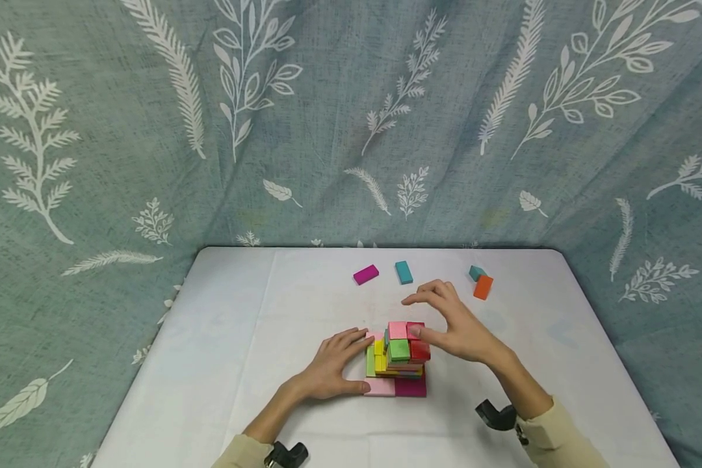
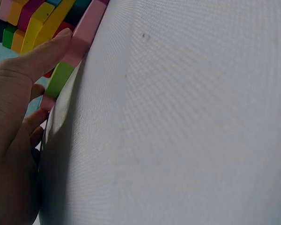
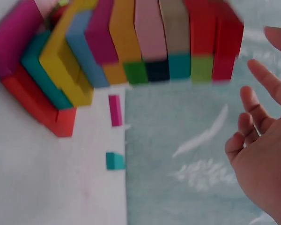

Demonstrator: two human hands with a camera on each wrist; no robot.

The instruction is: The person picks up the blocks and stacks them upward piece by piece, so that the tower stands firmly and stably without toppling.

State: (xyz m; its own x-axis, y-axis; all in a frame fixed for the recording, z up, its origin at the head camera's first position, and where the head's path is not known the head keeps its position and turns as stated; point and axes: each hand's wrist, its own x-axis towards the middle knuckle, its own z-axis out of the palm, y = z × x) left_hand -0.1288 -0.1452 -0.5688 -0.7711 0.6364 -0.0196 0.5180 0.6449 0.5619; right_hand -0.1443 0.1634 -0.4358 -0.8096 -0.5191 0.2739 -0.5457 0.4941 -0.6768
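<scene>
A tower of coloured wooden blocks (image 1: 398, 351) stands near the middle of the table, on a wider base that includes a light pink block (image 1: 380, 387) and a magenta block (image 1: 411, 388). My left hand (image 1: 326, 370) lies along the base's left side. In the left wrist view its thumb rests against a pink block (image 2: 83, 40), its other fingers being by the light green block (image 2: 60, 79). Beside the tower's top, my right hand (image 1: 465, 328) has its fingers spread. The right wrist view shows a gap between that hand and the red top blocks (image 3: 228, 33).
Behind the tower lie a loose magenta block (image 1: 365, 274) and a teal block (image 1: 403, 272). Farther right, an orange block (image 1: 483, 287) lies against another teal block (image 1: 476, 272). A leaf-patterned curtain (image 1: 327, 130) hangs behind the white-covered table (image 1: 228, 351).
</scene>
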